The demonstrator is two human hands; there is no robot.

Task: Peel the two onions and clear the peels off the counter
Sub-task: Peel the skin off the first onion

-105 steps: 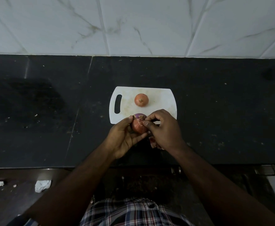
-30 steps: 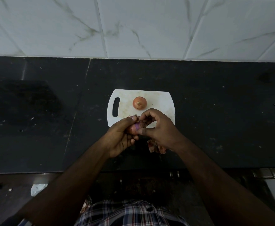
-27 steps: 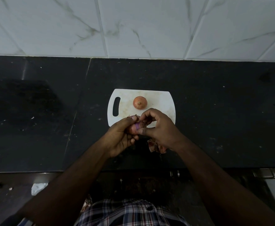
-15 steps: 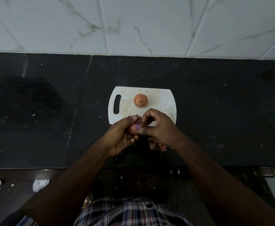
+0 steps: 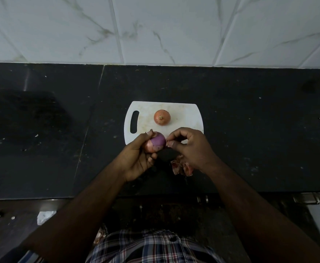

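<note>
While the job is underway, we judge it less than half done: one onion is partly stripped, the other is untouched, and the peels are not cleared. Nearest to us, both our forearms reach forward from the front edge of the dark surface (image 5: 41, 164) and converge over its middle. Just beyond that edge a small heap of peels (image 5: 181, 167) lies on the surface, partly hidden under our right wrist.

Our left hand (image 5: 138, 158) is curled round the onion in hand (image 5: 155, 144), palm turned inward, thumb lying up over the top of it and the fingers wrapped underneath. That onion shows bare purple flesh on the side facing right, while papery brown skin clings to the part against our left palm.

Our right hand (image 5: 189, 147) sits just beside it, fingers bent, with thumb and forefinger pinched together close to the purple face. Whether a scrap of skin is caught between them we cannot tell; it is too small and dark.

Both hands hover above the near edge of the white cutting board (image 5: 191, 114). Farther back, on the middle of the board, the second onion (image 5: 162, 117) sits in its full orange-brown skin, well apart from our hands.
</note>
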